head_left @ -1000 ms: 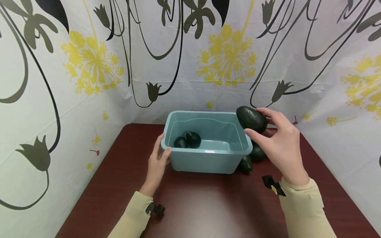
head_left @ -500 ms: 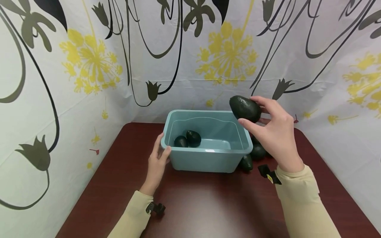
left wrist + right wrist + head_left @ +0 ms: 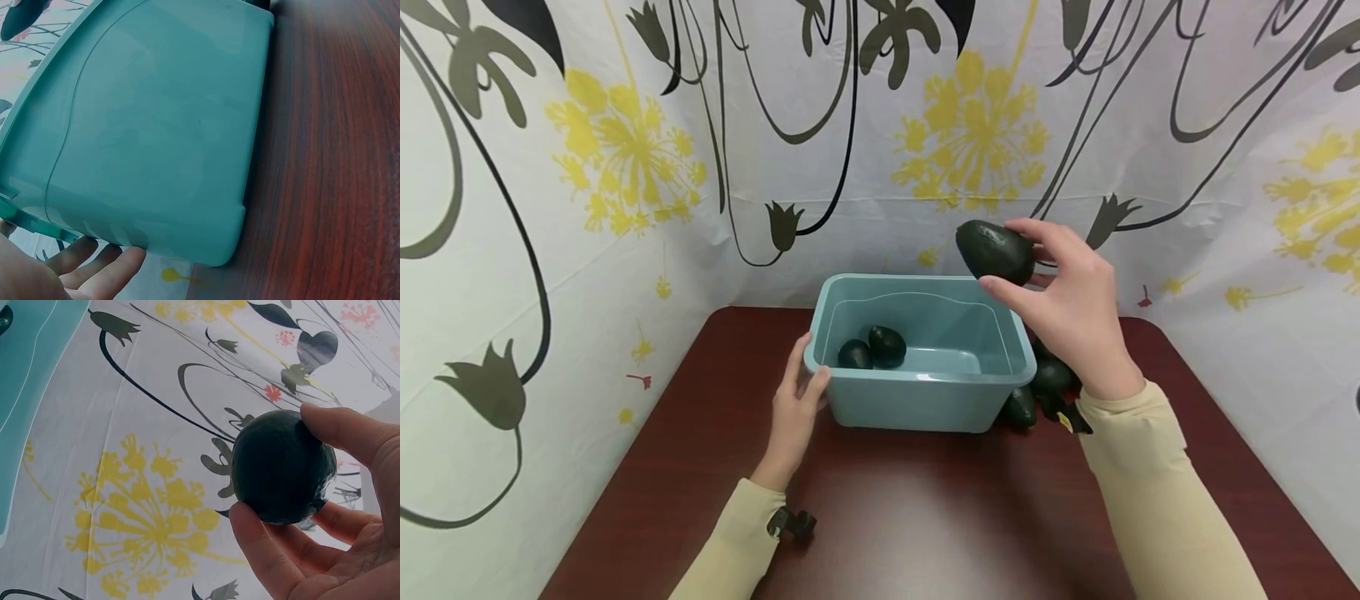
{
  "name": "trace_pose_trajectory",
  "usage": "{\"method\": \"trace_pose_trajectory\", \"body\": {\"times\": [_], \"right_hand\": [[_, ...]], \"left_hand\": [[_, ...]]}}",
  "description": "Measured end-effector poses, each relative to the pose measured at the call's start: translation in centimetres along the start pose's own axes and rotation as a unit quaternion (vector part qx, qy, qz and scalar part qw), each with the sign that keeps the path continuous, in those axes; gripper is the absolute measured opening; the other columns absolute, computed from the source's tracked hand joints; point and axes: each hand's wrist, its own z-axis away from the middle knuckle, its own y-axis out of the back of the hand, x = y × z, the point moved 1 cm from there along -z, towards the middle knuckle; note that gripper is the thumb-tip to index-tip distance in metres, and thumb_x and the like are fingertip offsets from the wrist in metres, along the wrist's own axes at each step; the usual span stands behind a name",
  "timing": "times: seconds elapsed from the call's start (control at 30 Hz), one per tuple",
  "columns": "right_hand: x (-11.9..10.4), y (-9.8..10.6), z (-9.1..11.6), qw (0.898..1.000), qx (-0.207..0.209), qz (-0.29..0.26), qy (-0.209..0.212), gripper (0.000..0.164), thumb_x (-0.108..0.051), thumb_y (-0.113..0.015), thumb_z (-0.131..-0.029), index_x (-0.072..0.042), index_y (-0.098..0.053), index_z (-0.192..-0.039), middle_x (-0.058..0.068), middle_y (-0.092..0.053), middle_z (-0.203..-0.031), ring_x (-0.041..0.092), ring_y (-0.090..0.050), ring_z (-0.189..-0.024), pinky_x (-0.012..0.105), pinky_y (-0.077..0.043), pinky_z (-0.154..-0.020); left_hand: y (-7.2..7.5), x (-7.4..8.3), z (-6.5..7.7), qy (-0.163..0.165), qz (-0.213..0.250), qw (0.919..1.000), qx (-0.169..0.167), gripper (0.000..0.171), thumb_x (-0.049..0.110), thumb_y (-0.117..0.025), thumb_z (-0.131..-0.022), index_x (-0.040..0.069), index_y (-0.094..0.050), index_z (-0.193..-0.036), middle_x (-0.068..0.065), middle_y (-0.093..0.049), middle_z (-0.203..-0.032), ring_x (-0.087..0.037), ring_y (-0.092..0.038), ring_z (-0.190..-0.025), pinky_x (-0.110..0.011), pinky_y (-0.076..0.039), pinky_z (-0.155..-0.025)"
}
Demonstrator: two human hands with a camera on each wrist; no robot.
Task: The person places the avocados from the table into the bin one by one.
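Note:
A light blue plastic bin (image 3: 917,408) stands on the table in the head view. My left hand (image 3: 793,412) holds its left front corner, thumb at the front rim and fingers along the left end. In the left wrist view the fingertips (image 3: 128,259) meet the bin's wall. My right hand (image 3: 1071,300) grips a dark green avocado (image 3: 995,252) between thumb and fingers, above the bin's right rear rim. The right wrist view shows this avocado (image 3: 281,469) end-on. Two more avocados, one dark and round (image 3: 854,355) and one beside it (image 3: 887,347), lie inside at the left.
Several avocados (image 3: 1019,408) lie on the dark red wooden table (image 3: 880,517) right of the bin, partly hidden by the bin and the right wrist. A patterned white cloth (image 3: 880,167) hangs behind and along both sides.
My right hand has lifted the avocado up and to the left, from beside the bin's right rim to above its right rear part. My left hand has stayed at the bin's corner.

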Motion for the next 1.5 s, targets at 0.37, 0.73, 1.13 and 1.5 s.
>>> {"method": "trace_pose_trajectory", "body": {"times": [0.37,0.73,1.13,1.5], "right_hand": [[-0.1,-1.9,-1.9,0.998,-0.052,-0.011,-0.015,0.062,-0.033,-0.087,-0.080,-0.024,-0.063,-0.136,-0.006,-0.060,-0.129,0.012,-0.060,-0.110,0.027,-0.057,-0.082],[0.4,-4.0,-4.4,0.994,-0.111,-0.007,-0.011,0.063,-0.038,-0.084,-0.082,-0.024,-0.061,-0.138,-0.003,-0.060,-0.131,0.016,-0.059,-0.109,0.036,-0.056,-0.084],[1.2,-6.1,-6.2,0.985,-0.170,0.019,-0.002,0.061,-0.035,-0.084,-0.083,-0.021,-0.060,-0.137,0.001,-0.059,-0.131,0.021,-0.057,-0.104,0.043,-0.050,-0.083],[2.9,-9.1,-7.4,0.960,-0.272,0.060,0.032,0.059,-0.035,-0.083,-0.083,-0.018,-0.060,-0.135,0.006,-0.060,-0.128,0.024,-0.055,-0.110,0.045,-0.048,-0.086]], "left_hand": [[-0.1,0.0,0.1,0.000,-0.001,1.0000,-0.003,0.062,0.050,-0.061,-0.098,0.049,-0.032,-0.154,0.007,-0.037,-0.156,-0.024,-0.048,-0.134,-0.060,-0.049,-0.092],[0.0,1.0,0.1,0.008,0.015,0.9998,-0.013,0.063,0.040,-0.061,-0.101,0.044,-0.030,-0.156,-0.001,-0.035,-0.159,-0.031,-0.044,-0.136,-0.064,-0.046,-0.095],[0.0,3.4,0.9,0.008,0.010,0.9996,-0.024,0.064,0.038,-0.059,-0.102,0.033,-0.029,-0.159,-0.006,-0.034,-0.160,-0.034,-0.044,-0.136,-0.062,-0.046,-0.096],[0.1,3.1,0.7,0.007,0.011,0.9998,-0.017,0.064,0.039,-0.060,-0.101,0.035,-0.030,-0.158,-0.004,-0.036,-0.159,-0.032,-0.045,-0.135,-0.063,-0.046,-0.096]]}}
